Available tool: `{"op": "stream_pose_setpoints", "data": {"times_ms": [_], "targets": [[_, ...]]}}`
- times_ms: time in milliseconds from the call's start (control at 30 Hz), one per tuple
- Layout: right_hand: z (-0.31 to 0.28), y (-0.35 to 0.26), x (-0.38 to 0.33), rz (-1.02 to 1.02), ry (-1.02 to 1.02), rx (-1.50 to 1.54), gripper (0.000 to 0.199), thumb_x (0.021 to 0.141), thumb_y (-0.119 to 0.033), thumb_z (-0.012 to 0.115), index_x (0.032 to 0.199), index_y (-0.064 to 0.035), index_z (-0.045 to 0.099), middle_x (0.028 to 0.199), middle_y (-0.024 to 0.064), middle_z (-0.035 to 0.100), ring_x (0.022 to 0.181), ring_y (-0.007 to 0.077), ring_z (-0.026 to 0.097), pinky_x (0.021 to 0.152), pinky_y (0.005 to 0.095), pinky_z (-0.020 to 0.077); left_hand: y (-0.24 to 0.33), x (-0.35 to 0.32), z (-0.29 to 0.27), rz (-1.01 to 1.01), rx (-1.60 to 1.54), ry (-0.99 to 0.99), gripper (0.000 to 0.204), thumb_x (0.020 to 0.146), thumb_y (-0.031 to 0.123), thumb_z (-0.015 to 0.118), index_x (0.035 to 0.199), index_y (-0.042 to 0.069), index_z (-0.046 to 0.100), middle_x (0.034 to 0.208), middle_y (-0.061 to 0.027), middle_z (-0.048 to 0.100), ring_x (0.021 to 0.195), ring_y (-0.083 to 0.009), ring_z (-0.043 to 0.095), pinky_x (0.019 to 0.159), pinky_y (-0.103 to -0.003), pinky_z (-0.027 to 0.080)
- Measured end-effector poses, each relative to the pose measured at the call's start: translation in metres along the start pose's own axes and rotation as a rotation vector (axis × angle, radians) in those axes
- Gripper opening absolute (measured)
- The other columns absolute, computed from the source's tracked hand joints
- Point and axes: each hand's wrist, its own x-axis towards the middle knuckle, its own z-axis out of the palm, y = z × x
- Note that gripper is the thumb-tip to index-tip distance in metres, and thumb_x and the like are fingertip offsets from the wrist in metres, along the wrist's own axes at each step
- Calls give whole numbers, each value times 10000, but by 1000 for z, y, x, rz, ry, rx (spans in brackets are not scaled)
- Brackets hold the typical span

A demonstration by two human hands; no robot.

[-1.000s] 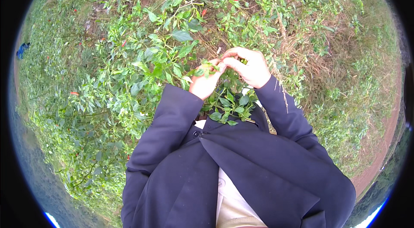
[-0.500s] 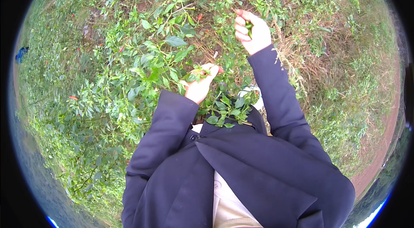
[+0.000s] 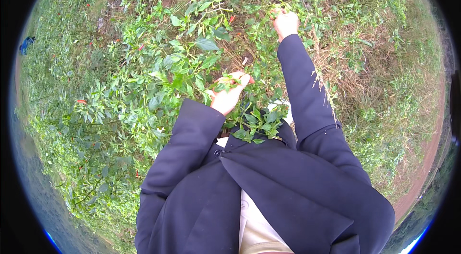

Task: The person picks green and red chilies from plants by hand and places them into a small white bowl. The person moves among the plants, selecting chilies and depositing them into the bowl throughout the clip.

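My left hand [image 3: 229, 96] is closed, palm up, low over the pepper plants. Red chili peppers [image 3: 235, 81] show between its fingers and thumb, with bits of green leaf against them. Farther out and to the right, my right hand [image 3: 286, 23] reaches into the foliage with its fingers curled. Its back partly hides what it holds; half a second ago green chili peppers lay in this palm. Something reddish shows at its fingertips, too small to tell. A red chili pepper [image 3: 232, 18] hangs on a plant left of the right hand.
Leafy chili plants [image 3: 163, 62] spread on the left, dotted with red peppers [image 3: 81, 102]. Dry grass [image 3: 345, 76] lies on the right, and a dry stalk [image 3: 318, 74] crosses near my right sleeve. A leafy sprig [image 3: 259, 124] and something white [image 3: 280, 105] are close to my body.
My right hand has moved slightly outward and right and turned, so its palm no longer shows. The left hand has stayed nearly in place, still closed on the red peppers.
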Motion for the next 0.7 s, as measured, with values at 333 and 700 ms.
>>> {"op": "stream_pose_setpoints", "data": {"times_ms": [333, 700], "targets": [[-31, -51, -84, -138, -436, 764, 168, 919, -161, 484, 874, -9, 543, 696, 21, 539, 497, 45, 401, 413, 178, 278, -3, 7, -5, -7, 46, -32, 277, 893, 272, 526, 1038, 53, 615, 980, -27, 603, 905, -121, 519, 811, -270, 404], [-139, 2, -178, 337, -720, 971, 161, 871, -185, 514, 872, -27, 483, 706, 78, 495, 430, 74, 365, 359, 181, 287, -5, 30, -54, -71, 474, 245, 440, 819, 171, 610, 1233, 75, 498, 763, -57, 628, 689, -144, 564, 692, -292, 454]]}}
